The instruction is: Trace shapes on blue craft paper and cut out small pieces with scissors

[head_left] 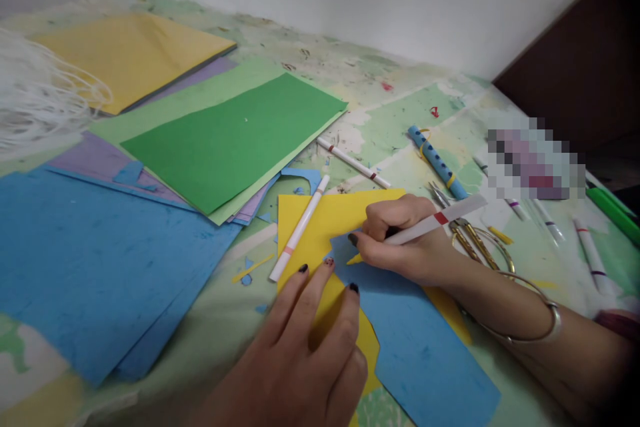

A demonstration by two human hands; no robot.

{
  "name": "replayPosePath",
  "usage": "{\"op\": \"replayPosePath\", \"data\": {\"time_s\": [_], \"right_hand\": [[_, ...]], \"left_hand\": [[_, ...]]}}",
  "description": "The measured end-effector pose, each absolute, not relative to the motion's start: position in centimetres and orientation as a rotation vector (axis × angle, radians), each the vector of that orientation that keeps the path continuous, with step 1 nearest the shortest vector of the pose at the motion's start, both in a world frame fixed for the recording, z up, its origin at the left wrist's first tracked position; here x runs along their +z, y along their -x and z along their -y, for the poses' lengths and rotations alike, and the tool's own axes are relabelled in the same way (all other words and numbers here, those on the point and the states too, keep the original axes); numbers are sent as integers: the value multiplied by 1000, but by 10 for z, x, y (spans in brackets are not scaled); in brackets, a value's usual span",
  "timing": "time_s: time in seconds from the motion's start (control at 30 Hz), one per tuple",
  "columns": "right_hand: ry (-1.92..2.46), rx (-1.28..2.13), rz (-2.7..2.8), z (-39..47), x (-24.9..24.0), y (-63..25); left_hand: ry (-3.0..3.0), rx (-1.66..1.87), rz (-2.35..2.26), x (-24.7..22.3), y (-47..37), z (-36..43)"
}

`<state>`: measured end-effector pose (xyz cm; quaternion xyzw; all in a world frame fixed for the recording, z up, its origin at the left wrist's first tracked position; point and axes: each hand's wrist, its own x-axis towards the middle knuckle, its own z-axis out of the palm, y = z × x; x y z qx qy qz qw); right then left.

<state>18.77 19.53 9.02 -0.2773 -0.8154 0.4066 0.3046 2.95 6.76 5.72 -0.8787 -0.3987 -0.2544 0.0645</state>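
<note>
My right hand (405, 240) grips a white felt-tip marker (425, 223) with a red band. Its yellow tip is down at the edge of a blue cut-out shape (420, 327). This blue piece lies across a sheet of yellow paper (345, 210). My left hand (310, 340) rests with spread fingers on the yellow sheet, fingertips along the blue piece's left edge; it grasps nothing. Left of the blue piece, a second white marker (303, 227) lies on the yellow sheet.
Green sheets (240, 140), blue sheets (110, 260) and a yellow pad (140, 53) lie left, near white string (40, 93). On the right are scissors (475, 237), a rolled blue paper tube (437, 163) and several markers. Small paper scraps dot the patterned tablecloth.
</note>
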Motion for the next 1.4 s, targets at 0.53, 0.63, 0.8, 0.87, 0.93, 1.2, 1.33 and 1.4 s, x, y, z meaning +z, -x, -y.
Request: {"op": "replayPosePath", "data": {"time_s": [0.53,0.63,0.8,0.87,0.93,1.2,1.33,1.4], "right_hand": [[774,1032,2139,-196,91,-188],[750,1027,2155,-196,91,-187],[841,1076,2080,-195,90,-188],[929,1164,1923,-197,89,-189],[969,1263,1696,-199,88,-189],[888,1592,1074,-209,94,-185],[865,1596,1079,-209,94,-186],[873,1583,1094,-209,93,-185]], "left_hand": [[2649,-777,1208,56,-29,-67],[2647,-779,1198,56,-29,-67],[2656,-767,1207,57,-29,-69],[2658,-765,1214,58,-29,-69],[2667,-763,1211,57,-29,-69],[2694,-732,1178,57,-27,-69],[2719,-682,1150,59,-27,-70],[2715,-687,1179,60,-27,-70]]}}
